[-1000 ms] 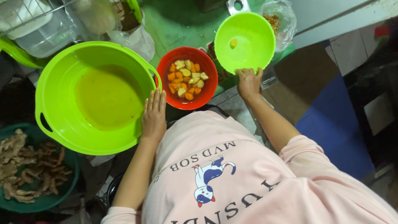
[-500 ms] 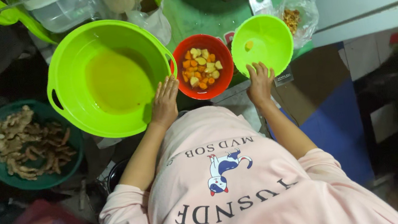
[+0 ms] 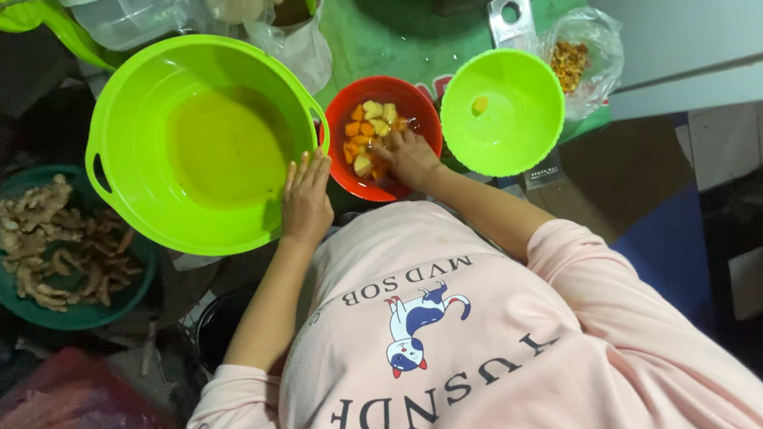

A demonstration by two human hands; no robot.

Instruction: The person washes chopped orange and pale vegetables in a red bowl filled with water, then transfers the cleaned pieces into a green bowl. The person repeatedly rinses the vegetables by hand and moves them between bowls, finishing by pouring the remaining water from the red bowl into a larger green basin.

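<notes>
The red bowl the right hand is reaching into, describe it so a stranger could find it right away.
On the green tabletop, look between the large lime-green plastic basin and the smaller lime-green plastic bowl. The round red plastic bowl sits there, with the right hand in it. It is the only red bowl, and holds orange and pale yellow chunks.

Glossy plastic green basin (image 3: 133, 90), red bowl (image 3: 422, 108); soft matt cloth sweatshirt (image 3: 476, 348).

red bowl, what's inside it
The red bowl holds orange and pale yellow chunks. The right hand reaches in, covering whatever lies beneath it.
</notes>
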